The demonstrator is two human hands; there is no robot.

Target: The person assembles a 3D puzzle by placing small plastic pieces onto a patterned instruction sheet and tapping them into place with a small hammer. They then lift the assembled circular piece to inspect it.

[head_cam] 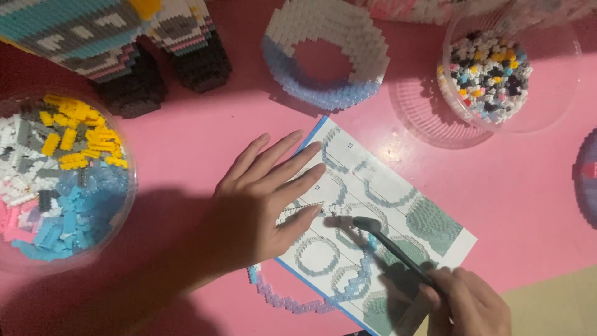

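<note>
Two hands work over an instruction sheet [398,205] lying on a pink table [186,143]. Left hand [264,199] rests flat on the sheet's left edge, fingers spread a little apart and extended, gripping nothing; the fingertips press on a thin white strip of small bricks [298,211] lying across the sheet. Right hand [469,305], at the sheet's lower right corner, is closed around the handle of a dark tool [392,246]; the tool's rounded head sits on the sheet just beside the strip's right end, close to the left fingertips.

A curved chain of pale blue and lilac bricks [292,302] runs along and under the sheet's lower left edge. Above the sheet, a white and blue brick ring [323,53] stands on the table. Up and to the right of the sheet, a clear bowl [497,118] holds mixed small bricks. Well to the left of the sheet, a second clear tub [62,180] holds yellow, white, grey, blue and pink bricks. Above that tub, part of a striped brick figure [112,37] shows.
</note>
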